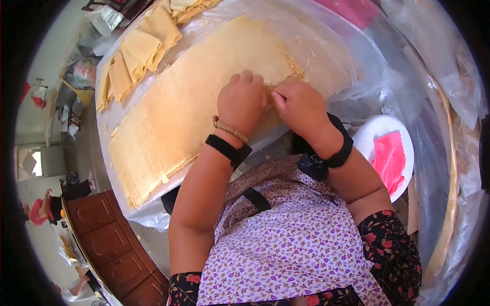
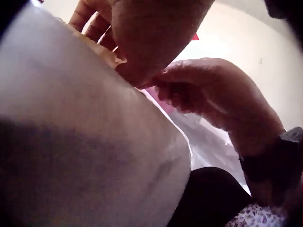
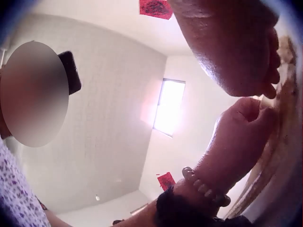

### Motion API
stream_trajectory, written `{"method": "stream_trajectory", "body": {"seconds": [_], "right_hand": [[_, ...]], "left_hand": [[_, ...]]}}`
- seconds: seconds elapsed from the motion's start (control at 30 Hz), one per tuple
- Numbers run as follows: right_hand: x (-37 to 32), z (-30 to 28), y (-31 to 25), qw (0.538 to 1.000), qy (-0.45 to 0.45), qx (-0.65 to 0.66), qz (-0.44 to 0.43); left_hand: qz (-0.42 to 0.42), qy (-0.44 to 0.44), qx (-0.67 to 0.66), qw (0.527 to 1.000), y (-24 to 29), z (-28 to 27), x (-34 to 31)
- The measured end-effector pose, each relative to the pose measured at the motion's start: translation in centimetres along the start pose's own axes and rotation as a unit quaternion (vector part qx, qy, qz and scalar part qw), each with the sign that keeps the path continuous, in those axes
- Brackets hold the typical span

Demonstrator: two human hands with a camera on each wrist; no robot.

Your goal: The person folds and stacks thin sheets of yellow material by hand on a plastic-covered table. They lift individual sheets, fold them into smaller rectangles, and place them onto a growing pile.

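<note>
A wide stack of thin, pale yellow tofu skin sheets [image 1: 189, 97] lies on a plastic-covered table. At the stack's near right edge, my left hand [image 1: 242, 102] has its fingers curled down, pinching the sheet edge. Close beside it, my right hand [image 1: 303, 109] also pinches that edge, thumb bent against the curled fingers. The two hands nearly meet over a small bit of sheet. In the right wrist view, the left hand [image 3: 241, 137] is low against the sheets, below the right hand [image 3: 236, 47]. The fingertips are largely hidden.
Folded tofu skin sheets [image 1: 140, 48] are piled along the table's far left side. A white basin [image 1: 365, 135] with a pink cloth [image 1: 390, 160] stands at the right. Clear plastic sheeting [image 1: 429, 102] hangs beyond it. Brown cabinets [image 1: 112, 239] stand at lower left.
</note>
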State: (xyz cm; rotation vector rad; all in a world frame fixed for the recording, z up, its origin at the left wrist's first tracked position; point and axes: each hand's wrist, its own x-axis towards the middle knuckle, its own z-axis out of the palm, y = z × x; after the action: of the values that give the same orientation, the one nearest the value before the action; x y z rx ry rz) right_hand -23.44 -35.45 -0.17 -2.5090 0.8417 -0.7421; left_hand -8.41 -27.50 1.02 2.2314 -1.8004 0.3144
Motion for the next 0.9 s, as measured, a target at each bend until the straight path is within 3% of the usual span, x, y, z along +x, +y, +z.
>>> {"method": "stream_trajectory", "body": {"seconds": [0.17, 0.33, 0.53, 0.83, 0.9], "right_hand": [[-1.3, 0.8, 0.0, 0.99, 0.062, 0.101, -0.071], [-0.7, 1.3, -0.1, 0.995, 0.015, 0.07, -0.072], [-0.5, 2.0, -1.1, 0.993, 0.026, -0.004, -0.112], [-0.4, 3.6, -1.7, 0.987, 0.033, -0.069, -0.139], [-0.2, 3.8, -2.2, 0.985, 0.037, -0.105, -0.128]], "left_hand": [[-0.011, -0.016, 0.04, 0.999, -1.3, 0.0, -1.9], [-0.075, 0.073, 0.007, 0.994, -4.1, -2.5, -8.4], [-0.206, 0.012, 0.121, 0.971, -9.1, -5.0, -15.1], [-0.35, 0.133, 0.165, 0.912, -16.8, -8.7, -29.6], [-0.348, 0.171, 0.17, 0.906, -18.2, -9.5, -31.3]]}}
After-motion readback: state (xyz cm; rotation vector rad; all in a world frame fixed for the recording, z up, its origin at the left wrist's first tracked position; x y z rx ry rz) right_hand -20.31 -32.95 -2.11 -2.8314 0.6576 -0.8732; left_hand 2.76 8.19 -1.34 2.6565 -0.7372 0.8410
